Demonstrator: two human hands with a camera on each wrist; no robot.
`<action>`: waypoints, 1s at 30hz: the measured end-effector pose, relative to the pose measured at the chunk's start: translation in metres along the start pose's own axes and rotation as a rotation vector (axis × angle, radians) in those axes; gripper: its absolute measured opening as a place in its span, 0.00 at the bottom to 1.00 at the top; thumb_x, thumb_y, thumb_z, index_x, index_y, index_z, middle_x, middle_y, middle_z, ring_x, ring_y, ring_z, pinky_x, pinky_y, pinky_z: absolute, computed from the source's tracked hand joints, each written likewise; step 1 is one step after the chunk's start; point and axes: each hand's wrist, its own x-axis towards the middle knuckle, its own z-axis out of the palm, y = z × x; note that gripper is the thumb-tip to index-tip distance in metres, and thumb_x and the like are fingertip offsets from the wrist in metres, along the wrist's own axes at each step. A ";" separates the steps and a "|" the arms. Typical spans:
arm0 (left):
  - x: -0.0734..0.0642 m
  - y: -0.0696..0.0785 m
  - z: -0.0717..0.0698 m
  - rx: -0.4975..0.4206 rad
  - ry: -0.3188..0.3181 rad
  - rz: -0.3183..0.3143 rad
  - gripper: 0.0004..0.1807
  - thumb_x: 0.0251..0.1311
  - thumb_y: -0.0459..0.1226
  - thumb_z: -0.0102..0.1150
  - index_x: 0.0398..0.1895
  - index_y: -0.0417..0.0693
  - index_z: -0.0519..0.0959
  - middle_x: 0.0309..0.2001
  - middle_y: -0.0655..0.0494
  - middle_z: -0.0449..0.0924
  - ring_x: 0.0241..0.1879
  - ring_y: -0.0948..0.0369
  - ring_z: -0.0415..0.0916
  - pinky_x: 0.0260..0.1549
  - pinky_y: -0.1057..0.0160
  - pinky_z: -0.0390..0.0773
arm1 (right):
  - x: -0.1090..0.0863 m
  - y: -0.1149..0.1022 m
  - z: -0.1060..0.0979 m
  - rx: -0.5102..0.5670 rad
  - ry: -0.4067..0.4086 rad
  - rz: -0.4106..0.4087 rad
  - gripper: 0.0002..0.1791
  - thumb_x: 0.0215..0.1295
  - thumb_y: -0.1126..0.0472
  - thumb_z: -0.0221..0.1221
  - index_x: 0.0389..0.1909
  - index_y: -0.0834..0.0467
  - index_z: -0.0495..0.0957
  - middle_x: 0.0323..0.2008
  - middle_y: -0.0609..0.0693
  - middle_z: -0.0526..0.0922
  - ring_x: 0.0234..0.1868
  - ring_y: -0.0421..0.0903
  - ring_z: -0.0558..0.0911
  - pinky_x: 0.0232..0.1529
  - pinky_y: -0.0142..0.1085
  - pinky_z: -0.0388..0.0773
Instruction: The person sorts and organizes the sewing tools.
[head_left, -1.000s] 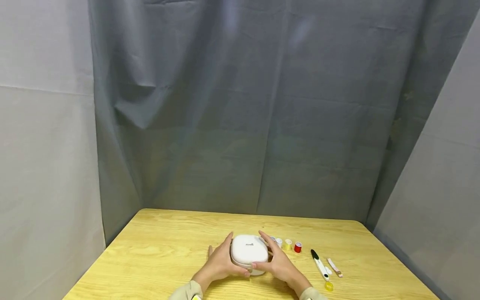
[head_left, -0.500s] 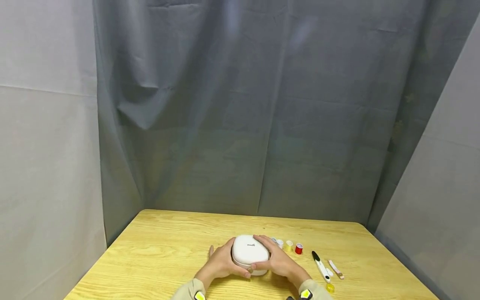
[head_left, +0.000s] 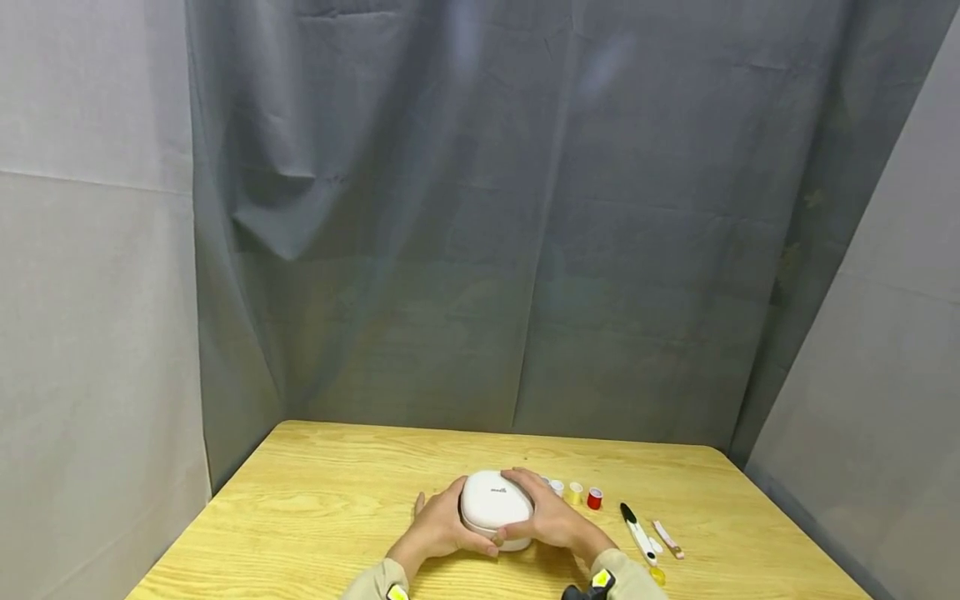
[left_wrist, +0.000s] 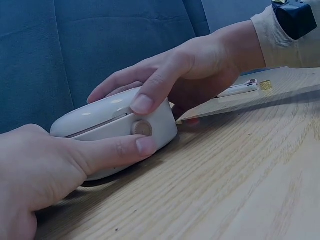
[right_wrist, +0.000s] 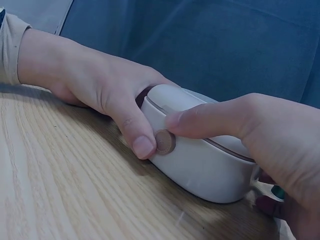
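A rounded white box [head_left: 495, 498] with small dark lettering on its lid stands near the table's front, between both hands. On its front, a round brown knob [left_wrist: 142, 128] sits just below the lid seam. My left hand [head_left: 438, 521] grips the box's left side, its thumb stretched along the front below the knob. From the right, my right hand [head_left: 551, 512] holds the box, fingers over the lid's far right edge. Its thumb [right_wrist: 192, 120] presses near the seam, just above the knob. The lid lies over the base; its contents are hidden.
On the wooden table [head_left: 322, 500], several thread spools stand right of the box, among them a yellow spool [head_left: 575, 493] and a red spool [head_left: 595, 498]. Farther right lie a black-and-white slender tool [head_left: 639, 533], a pale strip [head_left: 667, 539] and a yellow ring-like piece [head_left: 657, 576].
My right hand's fingers have come inward from beside the box onto the lid's right edge. The left hand keeps its grip, and the box stays in about the same place.
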 end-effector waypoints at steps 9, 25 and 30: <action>-0.002 0.004 -0.003 0.000 -0.010 -0.021 0.61 0.31 0.60 0.87 0.72 0.46 0.69 0.59 0.54 0.82 0.59 0.43 0.77 0.62 0.18 0.39 | 0.005 -0.003 0.001 0.004 -0.040 0.011 0.52 0.50 0.44 0.77 0.76 0.54 0.67 0.70 0.56 0.67 0.66 0.59 0.68 0.61 0.64 0.66; -0.003 0.008 -0.007 -0.023 -0.010 -0.047 0.59 0.31 0.57 0.87 0.72 0.52 0.69 0.61 0.56 0.81 0.62 0.43 0.75 0.63 0.19 0.36 | 0.010 -0.005 0.001 -0.035 0.001 -0.010 0.52 0.42 0.44 0.79 0.73 0.53 0.73 0.64 0.52 0.74 0.59 0.54 0.74 0.56 0.57 0.72; -0.005 0.011 -0.008 -0.009 0.003 -0.053 0.59 0.30 0.57 0.88 0.71 0.52 0.69 0.60 0.56 0.81 0.61 0.42 0.75 0.64 0.19 0.36 | 0.013 -0.003 0.000 -0.038 0.000 -0.017 0.51 0.42 0.44 0.80 0.71 0.52 0.75 0.62 0.47 0.77 0.56 0.52 0.76 0.56 0.56 0.73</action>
